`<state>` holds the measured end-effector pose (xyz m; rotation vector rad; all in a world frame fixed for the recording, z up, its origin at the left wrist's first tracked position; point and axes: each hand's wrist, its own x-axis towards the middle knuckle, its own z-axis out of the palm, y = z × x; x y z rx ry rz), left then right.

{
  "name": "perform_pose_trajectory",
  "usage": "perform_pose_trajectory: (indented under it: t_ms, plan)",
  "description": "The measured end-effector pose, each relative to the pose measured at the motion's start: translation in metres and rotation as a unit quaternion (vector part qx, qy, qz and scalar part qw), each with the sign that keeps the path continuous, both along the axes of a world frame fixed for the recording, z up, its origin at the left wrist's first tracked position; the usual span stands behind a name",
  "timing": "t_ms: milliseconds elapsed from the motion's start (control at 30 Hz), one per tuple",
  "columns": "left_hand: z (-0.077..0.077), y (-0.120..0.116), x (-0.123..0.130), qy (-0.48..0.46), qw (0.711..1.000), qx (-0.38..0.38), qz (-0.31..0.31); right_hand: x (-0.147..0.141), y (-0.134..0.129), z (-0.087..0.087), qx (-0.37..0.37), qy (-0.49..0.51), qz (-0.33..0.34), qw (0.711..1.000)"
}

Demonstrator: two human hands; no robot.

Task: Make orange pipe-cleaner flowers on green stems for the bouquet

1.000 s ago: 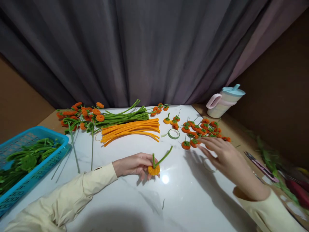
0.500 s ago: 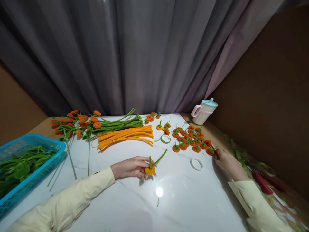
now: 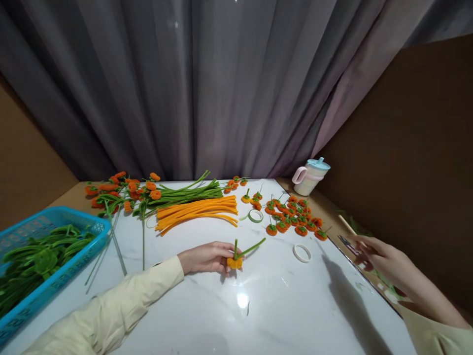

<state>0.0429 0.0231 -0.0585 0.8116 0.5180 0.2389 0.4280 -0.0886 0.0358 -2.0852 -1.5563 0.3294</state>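
My left hand pinches a yellow-orange fuzzy flower head low above the white tabletop. Two green fuzzy stems rise from its top, one upright and one slanting right. At the table's right edge, my right hand is curled over scissors with slim metal blades pointing left. Their handles are mostly hidden by the hand, with some red beneath it. A pale stick shows just behind these fingers. Several orange flower heads with green tops lie left of this hand.
Orange-yellow fuzzy strips and green ones lie at mid-table. Green tape and a white ring lie to their right. A blue basket of green pieces, stemmed orange flowers and a cup stand around.
My right hand has moved right and toward me, away from the orange flower heads to the table's edge. My left hand still holds the yellow-orange flower head. The view has shifted slightly.
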Motion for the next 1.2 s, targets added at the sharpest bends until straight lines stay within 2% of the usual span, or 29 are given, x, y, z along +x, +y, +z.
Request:
perform_pose_trajectory:
  t_ms: [67, 167, 300, 400, 500, 567, 633, 833, 900, 1033, 1200]
  plan:
    - [0.000, 0.000, 0.000, -0.003, 1.000, 0.008, 0.000, -0.024, -0.002, 0.017, 0.007, 0.147, 0.028, 0.989]
    - [0.000, -0.002, 0.001, 0.003, 0.998, 0.059, 0.014, -0.060, 0.008, 0.035, 0.076, 0.236, 0.078, 0.966]
    - [0.002, 0.000, 0.007, 0.016, 0.990, 0.134, 0.039, -0.092, 0.040, 0.049, 0.031, 0.365, 0.177, 0.913]
    - [0.003, 0.006, 0.014, 0.027, 0.988, 0.146, 0.045, -0.105, 0.065, 0.057, -0.006, 0.452, 0.201, 0.869]
    - [0.004, 0.015, 0.021, 0.023, 0.988, 0.137, 0.069, -0.112, 0.085, 0.057, -0.023, 0.500, 0.254, 0.828]
    - [0.004, 0.019, 0.023, 0.021, 0.988, 0.123, 0.091, -0.116, 0.094, 0.050, -0.053, 0.492, 0.280, 0.823]
    - [0.005, 0.022, 0.023, 0.026, 0.988, 0.110, 0.102, -0.121, 0.102, 0.037, -0.092, 0.457, 0.308, 0.829]
    - [0.006, 0.025, 0.020, 0.050, 0.992, 0.090, 0.071, -0.139, 0.113, -0.009, -0.191, 0.342, 0.389, 0.834]
    - [0.007, 0.025, 0.019, 0.051, 0.991, 0.092, 0.083, -0.140, 0.115, -0.020, -0.212, 0.280, 0.428, 0.833]
    - [0.007, 0.025, 0.020, 0.056, 0.989, 0.080, 0.106, -0.137, 0.119, -0.029, -0.161, 0.154, 0.522, 0.824]
    - [0.008, 0.025, 0.019, 0.055, 0.990, 0.073, 0.108, -0.139, 0.122, -0.036, -0.121, 0.122, 0.537, 0.826]
